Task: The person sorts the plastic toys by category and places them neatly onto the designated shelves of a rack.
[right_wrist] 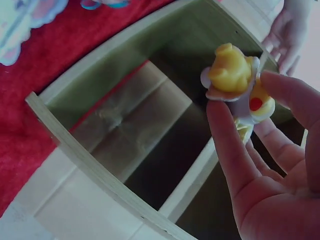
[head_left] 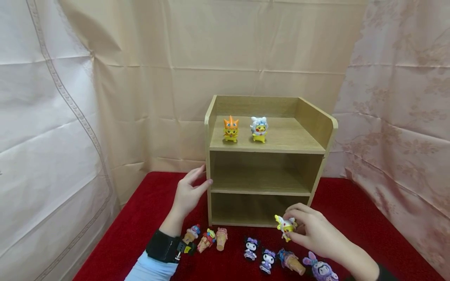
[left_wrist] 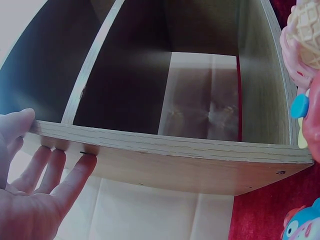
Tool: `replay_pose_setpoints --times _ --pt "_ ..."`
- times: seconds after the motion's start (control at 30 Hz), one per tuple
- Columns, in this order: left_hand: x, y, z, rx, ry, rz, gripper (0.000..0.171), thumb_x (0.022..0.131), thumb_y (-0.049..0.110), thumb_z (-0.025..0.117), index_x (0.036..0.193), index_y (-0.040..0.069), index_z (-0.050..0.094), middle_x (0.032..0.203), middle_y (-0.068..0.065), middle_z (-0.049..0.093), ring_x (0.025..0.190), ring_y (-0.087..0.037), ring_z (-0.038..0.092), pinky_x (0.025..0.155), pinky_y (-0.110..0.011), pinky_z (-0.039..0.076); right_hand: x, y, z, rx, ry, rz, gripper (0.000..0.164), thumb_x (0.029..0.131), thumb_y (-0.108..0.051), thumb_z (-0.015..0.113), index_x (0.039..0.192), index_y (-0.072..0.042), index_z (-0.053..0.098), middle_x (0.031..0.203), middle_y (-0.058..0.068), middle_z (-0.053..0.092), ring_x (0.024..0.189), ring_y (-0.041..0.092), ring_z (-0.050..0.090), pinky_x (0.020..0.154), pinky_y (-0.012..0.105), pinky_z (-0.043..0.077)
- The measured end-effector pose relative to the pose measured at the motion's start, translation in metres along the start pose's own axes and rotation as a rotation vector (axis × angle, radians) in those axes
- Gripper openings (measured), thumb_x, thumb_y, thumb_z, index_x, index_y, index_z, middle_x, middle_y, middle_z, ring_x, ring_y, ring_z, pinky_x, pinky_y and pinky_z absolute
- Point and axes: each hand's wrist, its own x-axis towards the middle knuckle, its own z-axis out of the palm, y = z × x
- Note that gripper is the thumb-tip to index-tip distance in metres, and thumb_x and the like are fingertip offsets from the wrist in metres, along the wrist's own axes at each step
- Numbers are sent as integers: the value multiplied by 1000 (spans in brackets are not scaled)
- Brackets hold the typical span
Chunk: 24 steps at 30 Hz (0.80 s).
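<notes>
A yellow and white Pikachu figurine (head_left: 286,226) is pinched between the thumb and fingers of my right hand (head_left: 316,230), in front of the wooden shelf's lowest compartment. The right wrist view shows the figurine (right_wrist: 232,75) from behind and below, its yellow body and a red cheek visible. My left hand (head_left: 190,193) rests on the left side panel of the wooden shelf (head_left: 267,149), thumb at the front edge and fingers along the outer face. On the top board stand an orange-hooded Pikachu figurine (head_left: 231,129) and a white-and-blue-hooded one (head_left: 259,129).
On the red cloth (head_left: 133,226), ice-cream-cone figurines (head_left: 221,239) lie before the shelf's left side. Two black-and-purple figurines (head_left: 250,248), another cone figurine (head_left: 291,262) and a purple rabbit-eared figurine (head_left: 320,267) lie to the right. Curtains (head_left: 246,47) hang behind and at both sides.
</notes>
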Motion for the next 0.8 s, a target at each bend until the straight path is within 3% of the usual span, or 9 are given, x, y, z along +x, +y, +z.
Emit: replay_pose_setpoints --times 0.37,0.6,0.8 --pt "0 -2 0 -1 1 19 51 87 1 69 134 -2 51 128 -17 55 116 -33 51 80 -37 54 22 -5 -21 -7 181 33 38 71 -1 81 101 -16 63 115 2 53 76 6 63 59 21 56" --pt "1 -1 1 -8 8 10 51 86 0 69 133 -2 52 127 -15 56 114 -21 53 80 -35 54 34 -8 -41 -50 257 -19 40 69 -1 83 102 -13 64 118 0 52 81 6 63 62 27 58" --pt "0 -1 1 -14 9 5 50 86 0 69 133 -3 52 126 -16 57 112 -20 54 80 -35 54 43 -10 -56 -80 323 -38 40 68 0 83 102 -11 65 120 0 52 80 6 63 62 18 55"
